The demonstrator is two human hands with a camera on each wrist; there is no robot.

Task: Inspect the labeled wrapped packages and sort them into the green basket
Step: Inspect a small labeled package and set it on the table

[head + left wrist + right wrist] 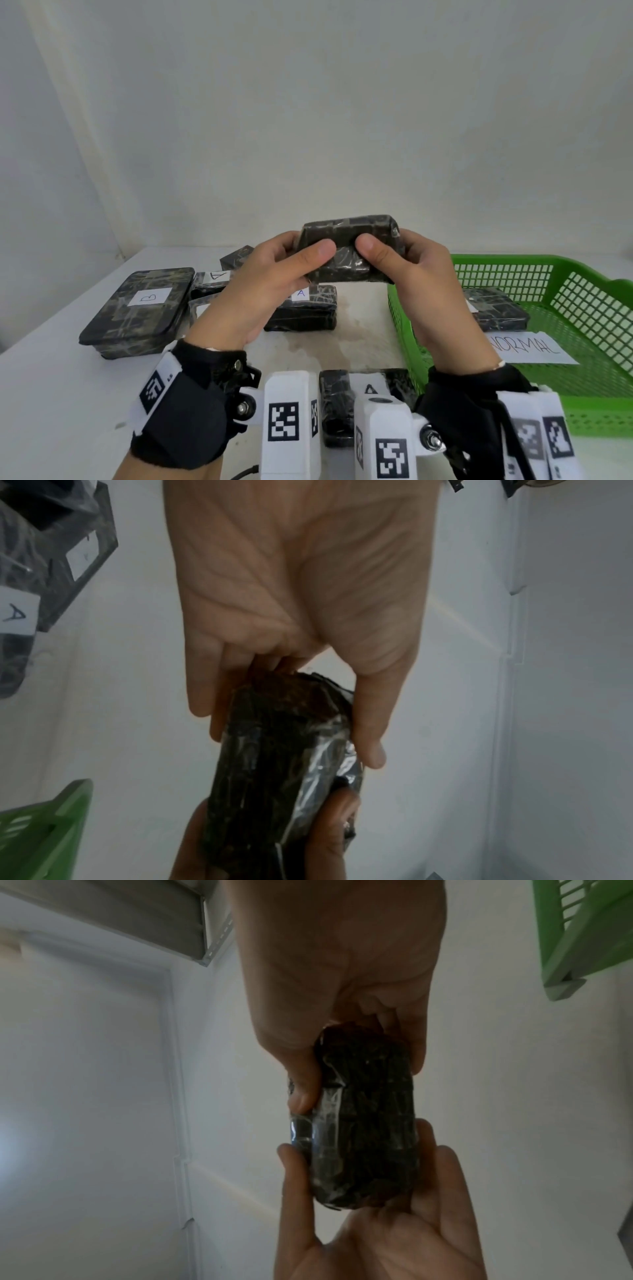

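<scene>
White table (363, 329) below; both hands, left hand (263, 287) and right hand (428, 284), grip one dark plastic-wrapped package (349, 246), glossy and wrinkled, green basket (582, 308) at three o'clock.

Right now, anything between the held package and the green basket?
Nothing visible. Both hands, left hand and right hand, hold the package above the table; the green basket is open-topped, with one package inside.

A dark, marbled black-and-olive film wrap is seen on the held package (349, 250). White labels are carried by the like-patterned B package (137, 308) at nine o'clock. The basket (582, 308) at three o'clock is coloured bright green. The table (51, 394) is white.
</scene>
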